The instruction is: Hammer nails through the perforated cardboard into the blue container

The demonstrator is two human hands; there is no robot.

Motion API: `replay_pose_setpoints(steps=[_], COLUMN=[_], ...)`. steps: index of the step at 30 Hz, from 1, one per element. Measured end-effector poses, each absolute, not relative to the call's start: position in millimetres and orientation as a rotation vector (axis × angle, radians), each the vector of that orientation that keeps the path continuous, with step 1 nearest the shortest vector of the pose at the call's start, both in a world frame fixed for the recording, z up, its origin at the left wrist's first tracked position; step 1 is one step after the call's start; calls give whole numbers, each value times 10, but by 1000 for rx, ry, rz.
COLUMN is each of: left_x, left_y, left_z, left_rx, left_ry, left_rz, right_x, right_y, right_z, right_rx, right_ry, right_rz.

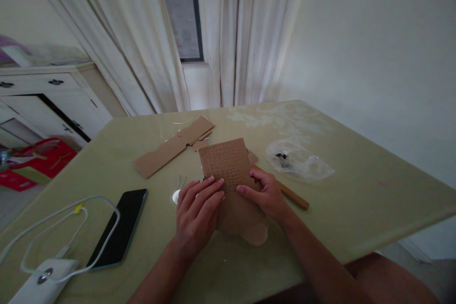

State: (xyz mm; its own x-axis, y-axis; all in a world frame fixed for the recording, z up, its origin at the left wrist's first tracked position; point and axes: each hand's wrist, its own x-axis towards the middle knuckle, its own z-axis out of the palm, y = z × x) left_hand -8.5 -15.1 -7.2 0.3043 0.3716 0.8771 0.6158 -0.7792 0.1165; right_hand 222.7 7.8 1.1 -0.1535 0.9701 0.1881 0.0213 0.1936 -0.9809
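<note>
The holed card (225, 159), a brown bit of cardboard with rows of tiny holes, is between the two hands, just over the table (156, 270). The left hand (197, 209) lies on the card's left side, its fingers close together and pointing in toward the holes. Its thumb is hidden, so I cannot tell if it is pinching. The right hand (268, 194) seems to pinch the card's right edge, with the thumb on top near the lowest holes and a bent finger at the side. Holding both sides like this probably helps the thin card not to bend or slip. A wooden stick (294, 195) lies just beside the right hand, maybe so it is easy to grab. Past that hand is a see-through bag (308, 164) with something small and black in it. A white round thing (175, 196) with thin pins is next to the left hand. Ahead of that hand lies a long cardboard strip (174, 149). The phone (119, 225) is out to the left hand's left, likely there to leave room for working.
</note>
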Motion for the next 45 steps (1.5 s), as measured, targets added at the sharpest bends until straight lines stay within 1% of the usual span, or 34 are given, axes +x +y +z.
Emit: replay_pose_setpoints(steps=[12, 20, 25, 28, 30, 32, 33, 35, 37, 38, 40, 42, 45], left_x=[-70, -97, -47, -21, -66, -185, -270, -469, -665, -746, -857, -899, -888], left_y=[-156, -158, -214, -236, -192, -86, -15, 142, 281, 333, 395, 413, 408], left_z=[-4, 6, -38, -39, -17, 21, 44, 86, 108, 107, 85, 49, 7], left_rx=[-2316, -2336, -2406, -2419, -2288, -2028, -1880, -1778, -1890, -1892, -1871, -1899, -1987], left_ry=[-890, -907, -858, -843, -923, -1154, -1332, -1784, -2224, -2385, -2556, -2613, -2618], left_rz=[-1484, -1466, -1534, -1559, -1705, -1870, -1888, -1766, -1510, -1325, -915, -578, -315], right_x=[2228, 2222, 2175, 2173, 2200, 2241, 2260, 2287, 2295, 2293, 2285, 2278, 2276], right_y=[74, 75, 76, 72, 78, 94, 104, 121, 131, 132, 130, 124, 118], right_z=[-15, 25, 41, 31, 23, 17, 16, 15, 16, 16, 16, 14, 7], right_rx=[-1026, -1044, -1077, -1062, -1064, -1062, -1054, -1031, -1007, -995, -974, -970, -976], right_ry=[-1412, -1440, -1583, -1621, -1538, -1401, -1331, -1214, -1147, -1132, -1125, -1133, -1138], right_rz=[1173, 1129, 905, 890, 962, 1052, 1099, 1162, 1186, 1191, 1201, 1213, 1216])
